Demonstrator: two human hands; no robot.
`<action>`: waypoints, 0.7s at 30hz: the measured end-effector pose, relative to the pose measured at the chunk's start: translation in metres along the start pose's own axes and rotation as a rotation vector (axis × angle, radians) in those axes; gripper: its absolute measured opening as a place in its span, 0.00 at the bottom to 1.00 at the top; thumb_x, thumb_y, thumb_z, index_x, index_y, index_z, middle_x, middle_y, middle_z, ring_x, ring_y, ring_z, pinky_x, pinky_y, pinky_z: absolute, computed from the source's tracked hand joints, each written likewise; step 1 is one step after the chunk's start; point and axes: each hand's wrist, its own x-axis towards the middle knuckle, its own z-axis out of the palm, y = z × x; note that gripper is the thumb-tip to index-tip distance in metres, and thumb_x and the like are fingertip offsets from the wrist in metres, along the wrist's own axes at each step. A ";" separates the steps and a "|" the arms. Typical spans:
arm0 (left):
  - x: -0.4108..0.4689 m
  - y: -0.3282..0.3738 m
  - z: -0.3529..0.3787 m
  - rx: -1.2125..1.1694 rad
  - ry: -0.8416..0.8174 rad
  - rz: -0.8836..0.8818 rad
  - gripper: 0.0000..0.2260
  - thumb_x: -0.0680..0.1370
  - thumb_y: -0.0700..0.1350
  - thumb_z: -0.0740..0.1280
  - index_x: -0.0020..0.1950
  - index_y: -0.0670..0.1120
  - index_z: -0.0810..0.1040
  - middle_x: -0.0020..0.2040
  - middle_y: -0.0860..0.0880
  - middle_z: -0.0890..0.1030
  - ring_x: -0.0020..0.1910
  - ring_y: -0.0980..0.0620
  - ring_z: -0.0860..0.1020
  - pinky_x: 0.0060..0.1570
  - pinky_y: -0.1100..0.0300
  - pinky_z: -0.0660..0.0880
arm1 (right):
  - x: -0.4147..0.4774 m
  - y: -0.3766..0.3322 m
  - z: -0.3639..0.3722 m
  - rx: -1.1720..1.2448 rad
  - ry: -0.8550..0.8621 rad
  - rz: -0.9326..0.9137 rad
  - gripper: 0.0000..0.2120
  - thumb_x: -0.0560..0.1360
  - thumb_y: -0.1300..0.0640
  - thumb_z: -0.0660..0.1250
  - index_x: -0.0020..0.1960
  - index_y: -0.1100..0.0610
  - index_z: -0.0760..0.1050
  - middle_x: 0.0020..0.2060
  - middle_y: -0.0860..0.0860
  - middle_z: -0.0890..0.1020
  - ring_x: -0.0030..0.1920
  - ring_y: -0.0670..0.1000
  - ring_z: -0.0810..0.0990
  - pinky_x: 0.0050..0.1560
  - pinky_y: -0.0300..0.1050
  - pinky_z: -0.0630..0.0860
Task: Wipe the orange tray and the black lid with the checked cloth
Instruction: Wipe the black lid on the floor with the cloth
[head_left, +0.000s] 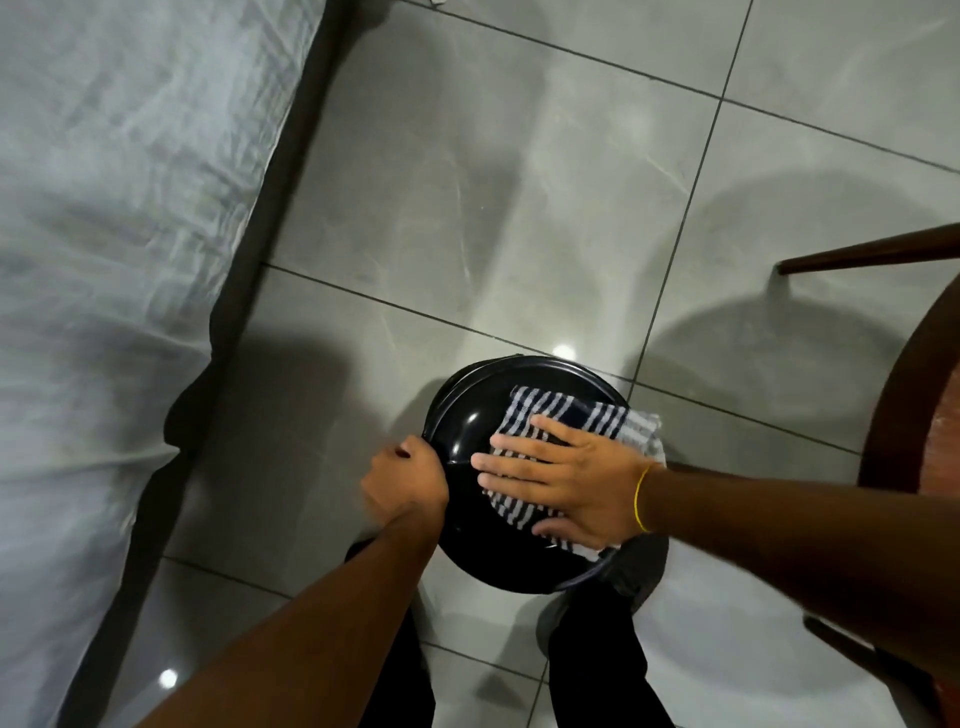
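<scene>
Gloss marked the round black lid (470, 457), a shallow domed disc with a raised rim, held in the air above the grey tiled floor (519, 208). Every place below is given from that lid. On its right half lay the checked cloth (563, 413), a soft woven rag in dark and white bars, its pale corner hanging past the lid's right edge. The right hand (576, 480) pressed flat on the cloth, fingers spread and straight, pointing left across the lid; a thin yellow band (641, 499) circled the wrist. The left hand (408, 480) gripped the lid's left rim, fingers curled closed around the edge.

Left of the lid, well apart, ran a bed with a crumpled pale sheet (114, 234) and a dark frame edge beside it. To the right stood a dark wooden table (898, 415) with a curved edge and slanted legs; an orange-red surface showed at its far right, too cropped to identify. Beyond the lid the smooth tiles lay open, crossed by dark grout lines and bright light spots. Below the lid, dark trouser legs (597, 670) showed.
</scene>
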 end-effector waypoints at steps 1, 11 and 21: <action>0.000 -0.001 0.000 0.010 -0.008 0.008 0.15 0.75 0.52 0.56 0.33 0.48 0.74 0.29 0.49 0.74 0.29 0.48 0.73 0.34 0.57 0.67 | 0.000 -0.013 0.004 0.012 0.023 0.093 0.40 0.87 0.35 0.54 0.90 0.52 0.45 0.90 0.51 0.46 0.90 0.56 0.43 0.87 0.64 0.39; -0.001 -0.004 0.002 -0.009 0.011 0.041 0.16 0.78 0.52 0.57 0.35 0.47 0.74 0.30 0.50 0.74 0.28 0.55 0.72 0.27 0.63 0.61 | 0.100 -0.153 0.019 0.316 0.279 1.459 0.40 0.84 0.33 0.55 0.90 0.50 0.51 0.90 0.51 0.50 0.90 0.58 0.49 0.85 0.67 0.46; 0.004 -0.005 -0.004 0.096 -0.104 0.149 0.15 0.82 0.48 0.56 0.41 0.43 0.75 0.33 0.47 0.71 0.36 0.42 0.73 0.38 0.54 0.66 | 0.137 -0.159 -0.020 0.644 0.493 1.893 0.40 0.85 0.34 0.56 0.89 0.50 0.50 0.90 0.49 0.50 0.90 0.56 0.50 0.83 0.72 0.56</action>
